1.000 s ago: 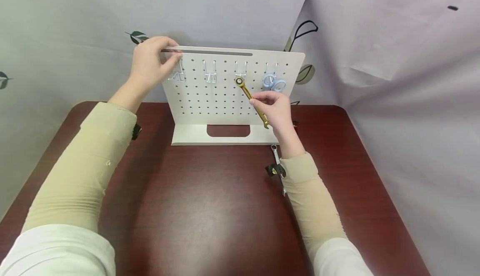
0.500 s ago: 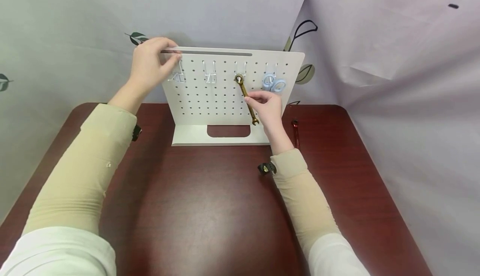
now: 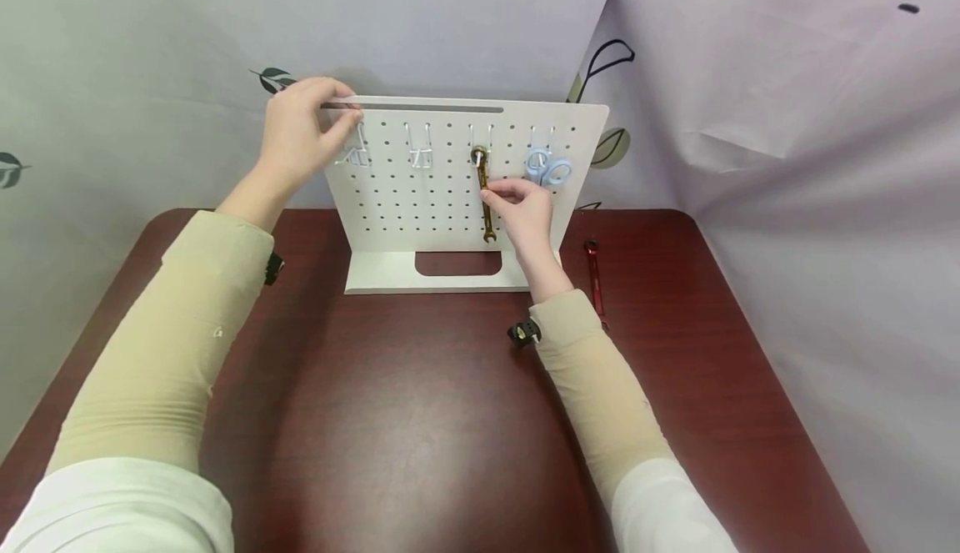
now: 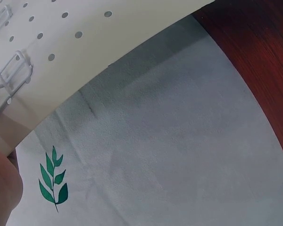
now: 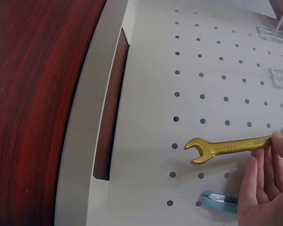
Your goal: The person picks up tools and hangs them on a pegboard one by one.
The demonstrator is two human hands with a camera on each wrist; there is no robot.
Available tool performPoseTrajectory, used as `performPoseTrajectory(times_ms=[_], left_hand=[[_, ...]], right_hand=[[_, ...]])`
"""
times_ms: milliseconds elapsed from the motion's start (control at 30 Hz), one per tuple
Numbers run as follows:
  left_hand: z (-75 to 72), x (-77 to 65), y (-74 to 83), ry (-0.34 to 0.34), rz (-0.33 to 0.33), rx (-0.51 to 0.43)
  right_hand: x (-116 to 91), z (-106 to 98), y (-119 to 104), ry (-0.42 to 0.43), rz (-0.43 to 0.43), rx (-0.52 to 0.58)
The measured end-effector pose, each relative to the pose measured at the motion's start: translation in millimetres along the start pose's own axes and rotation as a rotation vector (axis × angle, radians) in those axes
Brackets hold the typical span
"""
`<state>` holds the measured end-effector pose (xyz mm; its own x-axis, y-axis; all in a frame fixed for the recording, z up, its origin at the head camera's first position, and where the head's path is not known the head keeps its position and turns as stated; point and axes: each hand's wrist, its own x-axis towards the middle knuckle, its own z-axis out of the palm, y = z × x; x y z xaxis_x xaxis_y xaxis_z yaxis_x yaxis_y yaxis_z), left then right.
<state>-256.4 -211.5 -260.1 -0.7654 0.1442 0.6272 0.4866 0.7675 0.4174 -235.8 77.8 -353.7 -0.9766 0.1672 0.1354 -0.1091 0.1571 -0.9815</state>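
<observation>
In the head view my left hand (image 3: 300,128) grips the upper left corner of a white pegboard (image 3: 405,211), thumb in front and fingers over the top edge. My right hand (image 3: 527,215) pinches a gold combination wrench (image 3: 487,215) partway along its shaft, between thumb and fingers. The wrench hangs almost upright, its ring end at the third wire hook (image 3: 491,132) from the left. Its open-ended jaw points down, seen large in the right wrist view with the wrench (image 5: 236,146) close in front of the perforated panel.
Light blue scissors (image 3: 537,165) hang on the rightmost hook. Two white wire hooks, a left one (image 3: 356,155) and a second one (image 3: 422,157), carry nothing. A red wrench (image 3: 595,278) lies on the dark red table (image 3: 420,386), right of the board, partly behind the right forearm.
My right hand has shifted left, and the gold wrench has swung from slanted to nearly upright at the hook. The red wrench came into view; the forearm now hides a silver wrench. Left hand stays put.
</observation>
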Motion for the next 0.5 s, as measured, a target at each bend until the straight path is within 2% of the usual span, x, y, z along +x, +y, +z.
performPoseTrajectory(times_ms=[200,500], left_hand=[[-2.0,-0.6,0.2,0.011,0.003,0.0],[-2.9,0.3,1.0,0.011,0.003,0.002]], right_hand=[[0.6,2.8,-0.6,-0.013,-0.018,-0.022],[-2.1,-6.7,1.0,-0.107,-0.033,-0.011]])
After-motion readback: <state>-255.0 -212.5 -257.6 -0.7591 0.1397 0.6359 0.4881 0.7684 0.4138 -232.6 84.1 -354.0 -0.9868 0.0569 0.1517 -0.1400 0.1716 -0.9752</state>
